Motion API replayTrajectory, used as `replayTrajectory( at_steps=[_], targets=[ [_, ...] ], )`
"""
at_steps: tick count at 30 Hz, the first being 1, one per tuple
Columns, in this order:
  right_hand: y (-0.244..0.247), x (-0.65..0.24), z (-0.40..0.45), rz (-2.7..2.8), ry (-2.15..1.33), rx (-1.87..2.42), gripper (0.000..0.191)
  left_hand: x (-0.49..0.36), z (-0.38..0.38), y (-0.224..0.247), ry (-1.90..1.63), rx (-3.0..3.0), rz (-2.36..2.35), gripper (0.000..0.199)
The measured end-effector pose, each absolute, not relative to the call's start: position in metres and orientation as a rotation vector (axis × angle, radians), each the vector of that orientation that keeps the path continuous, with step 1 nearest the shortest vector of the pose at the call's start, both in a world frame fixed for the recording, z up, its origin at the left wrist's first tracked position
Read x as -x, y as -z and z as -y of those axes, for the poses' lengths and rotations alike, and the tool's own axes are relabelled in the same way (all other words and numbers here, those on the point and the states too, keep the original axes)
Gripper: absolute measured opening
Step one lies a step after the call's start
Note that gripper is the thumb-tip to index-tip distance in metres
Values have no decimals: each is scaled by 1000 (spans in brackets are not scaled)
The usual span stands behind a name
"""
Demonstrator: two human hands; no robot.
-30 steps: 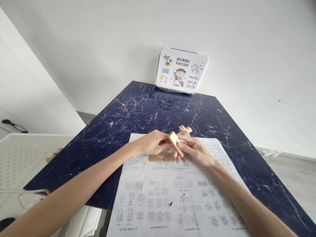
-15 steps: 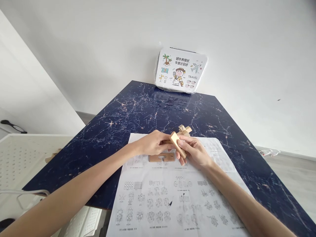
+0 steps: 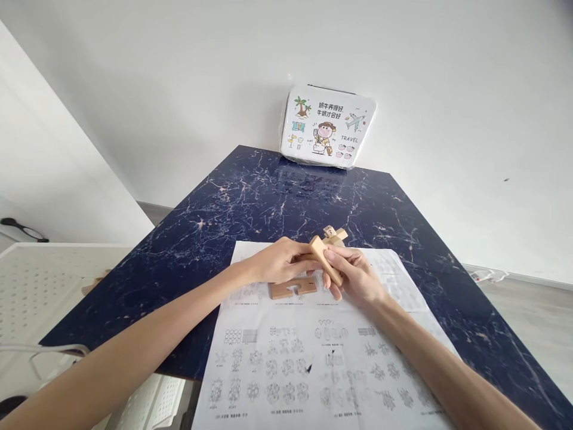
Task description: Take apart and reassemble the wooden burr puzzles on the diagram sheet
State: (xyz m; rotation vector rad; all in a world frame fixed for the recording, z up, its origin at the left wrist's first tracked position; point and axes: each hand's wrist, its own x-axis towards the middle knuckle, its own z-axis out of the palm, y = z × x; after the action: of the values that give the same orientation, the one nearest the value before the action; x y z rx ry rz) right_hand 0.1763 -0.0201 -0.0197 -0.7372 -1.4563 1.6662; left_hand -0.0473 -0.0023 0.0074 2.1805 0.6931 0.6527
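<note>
2 bare hands work above a dark blue table (image 3: 215, 203) with white, marble-like veining and a glossy top. The right hand (image 3: 358, 275) grips a wooden bar (image 3: 326, 261), tilted, between thumb and fingers over the far part of a printed sheet (image 3: 385, 316). The left hand (image 3: 284, 260) has its fingers drawn narrow at the bar's left side; whether they hold it or another piece cannot be told. Below the hands, a notched wooden piece (image 3: 293, 288) lies on the sheet, which carries rows of small line diagrams. Just beyond the right hand sits a wooden assembly (image 3: 335, 234) marked "3". At the table's far edge, a white case (image 3: 329, 128) with cartoon prints leans against a pale wall (image 3: 156, 89), its reflection visible in the tabletop. A white perforated surface (image 3: 40, 280) stands at left; at right, a grey floor (image 3: 537, 316) meets the wall.
</note>
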Motion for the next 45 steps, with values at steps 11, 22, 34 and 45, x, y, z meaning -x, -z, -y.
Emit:
replayTrajectory(
  at_steps=[11, 22, 34, 45],
  targets=[
    [26, -181, 16, 1421, -1713, 721, 37, 47, 4, -14, -657, -2176, -701, 30],
    [21, -172, 22, 1355, -1595, 833, 42, 48, 1, -12, -687, -2164, -712, 30],
    [26, -179, 19, 1442, -1610, 711, 37, 49, 5, -19, -663, -2207, -687, 29],
    [27, -177, 19, 1419, -1603, 730, 43, 48, 3, -19, -688, -2227, -699, 29]
  ],
)
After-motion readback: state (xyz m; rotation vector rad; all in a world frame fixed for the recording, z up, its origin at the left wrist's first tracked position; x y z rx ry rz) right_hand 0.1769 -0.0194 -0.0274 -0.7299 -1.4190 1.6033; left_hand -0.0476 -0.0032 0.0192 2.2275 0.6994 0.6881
